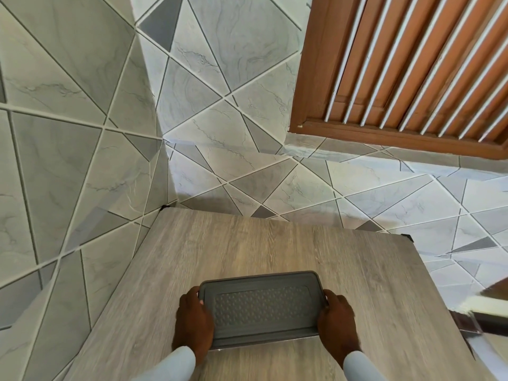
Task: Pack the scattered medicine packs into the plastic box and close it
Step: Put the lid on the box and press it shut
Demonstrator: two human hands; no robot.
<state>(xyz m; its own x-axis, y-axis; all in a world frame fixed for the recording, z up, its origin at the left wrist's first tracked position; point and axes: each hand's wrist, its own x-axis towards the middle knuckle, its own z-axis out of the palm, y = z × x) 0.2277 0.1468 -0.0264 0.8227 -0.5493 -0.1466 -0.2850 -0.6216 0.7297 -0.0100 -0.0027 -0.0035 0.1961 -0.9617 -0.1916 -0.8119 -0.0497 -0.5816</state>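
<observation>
A plastic box with a dark grey embossed lid (261, 306) sits on the wooden table (247, 248), near its front edge. The lid covers the box, so its contents are hidden. My left hand (193, 320) grips the box's left end, fingers curled over the lid's rim. My right hand (336, 320) grips the right end the same way. No medicine packs are visible on the table.
The table stands in a corner of tiled walls (82, 133), with a brown louvred window (412, 64) at the upper right. A blurred white and dark object (478, 309) lies past the table's right edge.
</observation>
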